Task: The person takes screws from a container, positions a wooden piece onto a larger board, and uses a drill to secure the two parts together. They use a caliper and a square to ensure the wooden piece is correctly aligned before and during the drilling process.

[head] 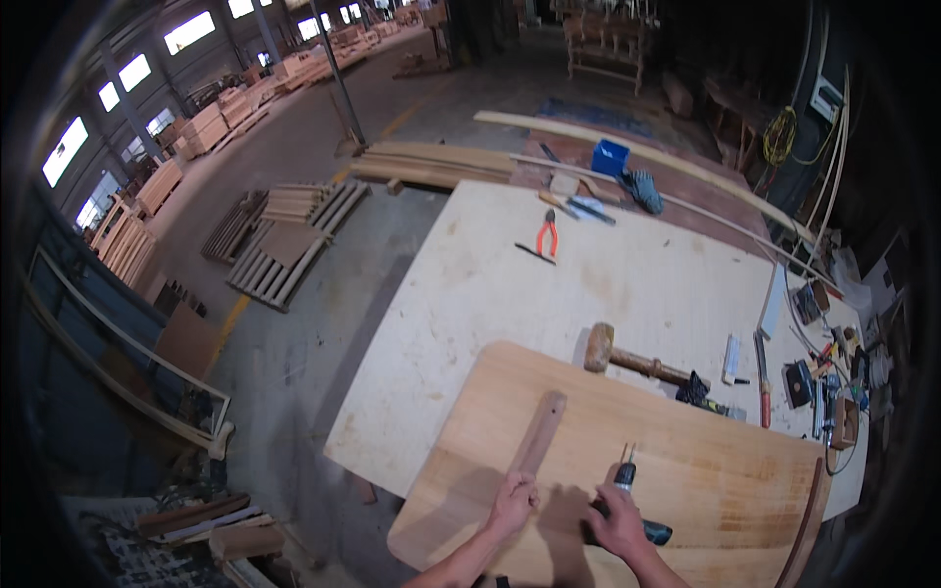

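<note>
My left hand (516, 501) is closed around the near end of a narrow wooden strip (540, 434), which has a rounded far end with a small dark hole. The strip points away from me above a large, pale wooden panel (478, 419) with rounded corners. To the right, my right hand (620, 520) grips a cordless drill (625, 478). A thin bit shows in its chuck, pointing away from me, and its teal battery base (656, 532) sticks out past my hand. My fingers hide most of the drill's body.
Beyond the panel, a wooden mallet (600, 347) lies on the pale worktable (441, 309). Farther back are orange-handled pliers (548, 234), a blue box (610, 156) and a glove (642, 191). A curved wooden strip (803, 522) borders the panel's right end. Several tools crowd the table's right side.
</note>
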### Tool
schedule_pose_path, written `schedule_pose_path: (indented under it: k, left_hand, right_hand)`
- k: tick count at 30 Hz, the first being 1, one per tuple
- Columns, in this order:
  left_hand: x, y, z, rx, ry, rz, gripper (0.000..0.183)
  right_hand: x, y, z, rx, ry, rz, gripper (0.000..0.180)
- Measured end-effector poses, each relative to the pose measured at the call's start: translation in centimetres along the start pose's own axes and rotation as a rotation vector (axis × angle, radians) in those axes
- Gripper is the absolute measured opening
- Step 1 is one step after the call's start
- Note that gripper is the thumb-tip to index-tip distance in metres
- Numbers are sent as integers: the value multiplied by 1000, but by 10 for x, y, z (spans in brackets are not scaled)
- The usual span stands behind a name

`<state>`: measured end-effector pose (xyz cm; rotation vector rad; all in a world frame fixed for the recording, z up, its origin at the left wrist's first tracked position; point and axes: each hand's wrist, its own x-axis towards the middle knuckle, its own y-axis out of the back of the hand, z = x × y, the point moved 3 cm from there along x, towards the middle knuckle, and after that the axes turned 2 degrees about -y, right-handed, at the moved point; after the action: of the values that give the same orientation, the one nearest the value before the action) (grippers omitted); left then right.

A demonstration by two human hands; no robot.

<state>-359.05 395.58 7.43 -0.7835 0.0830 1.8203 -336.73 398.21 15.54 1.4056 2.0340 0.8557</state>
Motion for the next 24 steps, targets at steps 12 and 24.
schedule_pose_path:
  k: [12, 24]
  left_hand:
    - [14, 36, 35, -416, 222, -107, 19]
    - [27, 37, 33, -475, 160, -83, 14]
  right_hand:
    - [-55, 5, 76, -540, -143, -194, 76]
    - [-13, 40, -21, 218, -46, 37, 58]
